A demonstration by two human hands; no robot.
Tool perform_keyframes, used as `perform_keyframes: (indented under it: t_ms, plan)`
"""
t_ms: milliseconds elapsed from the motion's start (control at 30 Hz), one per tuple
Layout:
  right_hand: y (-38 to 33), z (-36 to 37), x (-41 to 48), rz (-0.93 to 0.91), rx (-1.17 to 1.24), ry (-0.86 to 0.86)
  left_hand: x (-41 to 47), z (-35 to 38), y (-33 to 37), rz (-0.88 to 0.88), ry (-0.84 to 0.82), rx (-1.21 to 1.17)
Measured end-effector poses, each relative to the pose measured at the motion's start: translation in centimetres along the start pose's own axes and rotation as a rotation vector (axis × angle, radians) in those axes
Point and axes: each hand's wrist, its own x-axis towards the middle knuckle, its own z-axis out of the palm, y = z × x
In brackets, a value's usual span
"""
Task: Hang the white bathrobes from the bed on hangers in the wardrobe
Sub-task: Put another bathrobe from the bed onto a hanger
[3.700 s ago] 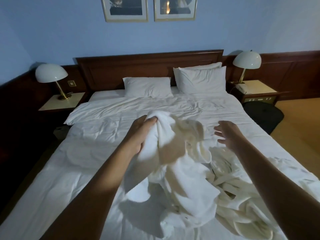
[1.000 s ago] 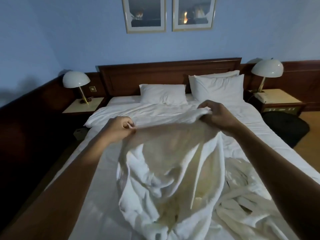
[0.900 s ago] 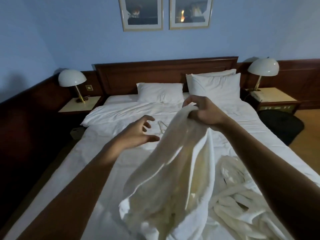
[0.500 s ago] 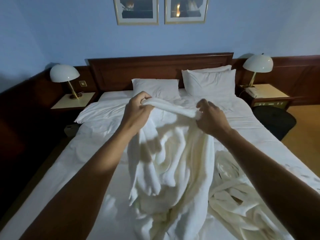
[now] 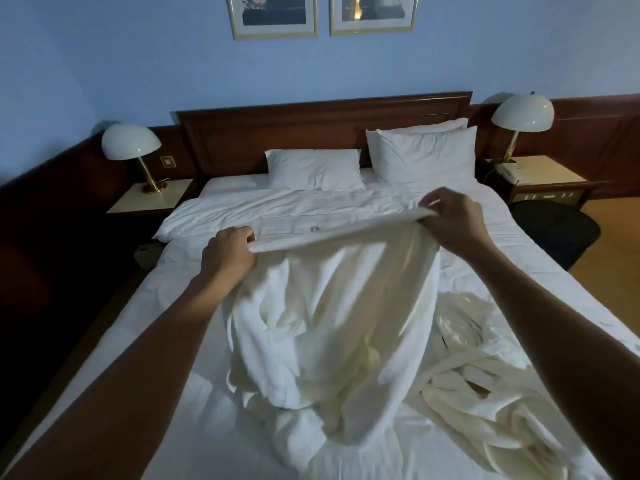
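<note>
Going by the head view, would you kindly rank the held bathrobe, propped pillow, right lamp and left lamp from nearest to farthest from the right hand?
1. Held bathrobe: pinched by the right hand itself.
2. Propped pillow: just beyond, at the headboard.
3. Right lamp: farther right, on its nightstand.
4. Left lamp: across the bed.

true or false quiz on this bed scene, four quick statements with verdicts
1. The left hand and right hand both hold one bathrobe. True.
2. A second bathrobe lies crumpled on the bed. True.
3. The held bathrobe hangs clear of the bed. False: its lower part rests on the bed.
4. The telephone sits on the bed. False: it is on the right nightstand.
</note>
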Motion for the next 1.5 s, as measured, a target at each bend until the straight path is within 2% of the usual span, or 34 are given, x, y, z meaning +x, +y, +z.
perform_keyframes:
  t_ms: [100,167,300,367,467,533,600,800,900,1000,1100,1167,1267,1333,1433,1500]
  plan:
    - [-3.8,-1.2,1.9,0.060,0.185,0.059,0.0,0.0,1.2,-0.004,-0.002,0.000]
    - [-6.9,-1.5,3.1,0.068,0.299,0.035,-0.1,-0.6,3.2,0.047,0.051,-0.106]
    - [-14.2,-2.2,4.5,-0.177,0.421,-0.041,-0.5,-3.2,9.9,0.206,0.216,-0.477]
    - [-16.6,-3.1,5.3,-0.277,0.410,-0.044,0.5,-5.0,12.1,0.201,0.280,-0.601]
    - [-18.3,-5.4,7.6,-0.274,0.308,0.084,3.5,-8.6,12.0,0.146,0.363,-0.782]
    - [-18.0,-7.4,8.9,-0.243,0.151,0.196,5.1,-11.8,11.6,0.200,0.414,-0.754]
    - [-16.6,-9.2,10.0,-0.253,0.032,0.238,6.1,-14.8,11.6,0.281,0.439,-0.706]
    - [-12.6,-9.3,9.8,-0.376,-0.435,0.103,8.0,-20.4,11.4,0.433,0.564,-0.401]
    - [-11.3,-9.1,9.2,-0.425,-0.456,-0.044,8.7,-20.1,11.3,0.454,0.527,-0.347]
    - [-9.8,-10.1,9.0,-0.371,-0.433,-0.257,8.4,-18.7,10.4,0.376,0.429,-0.327]
    - [-8.6,-10.0,8.1,-0.267,-0.135,-0.341,7.7,-16.5,8.9,0.282,0.297,-0.369]
    - [-7.8,-9.0,7.6,-0.221,0.024,-0.325,7.2,-15.0,7.4,0.280,0.128,-0.450]
    - [-6.6,-6.8,6.5,-0.144,0.011,-0.264,6.0,-13.1,5.5,0.382,-0.232,-0.403]
    - [-5.6,-4.8,5.4,-0.142,-0.080,-0.283,5.2,-11.0,4.0,0.366,-0.226,-0.317]
    - [-4.7,-1.7,2.9,-0.146,-0.128,-0.340,3.8,-7.1,2.0,0.254,-0.041,-0.338]
    - [-4.3,0.0,1.1,-0.111,-0.119,-0.404,2.5,-4.9,1.0,0.181,-0.056,-0.369]
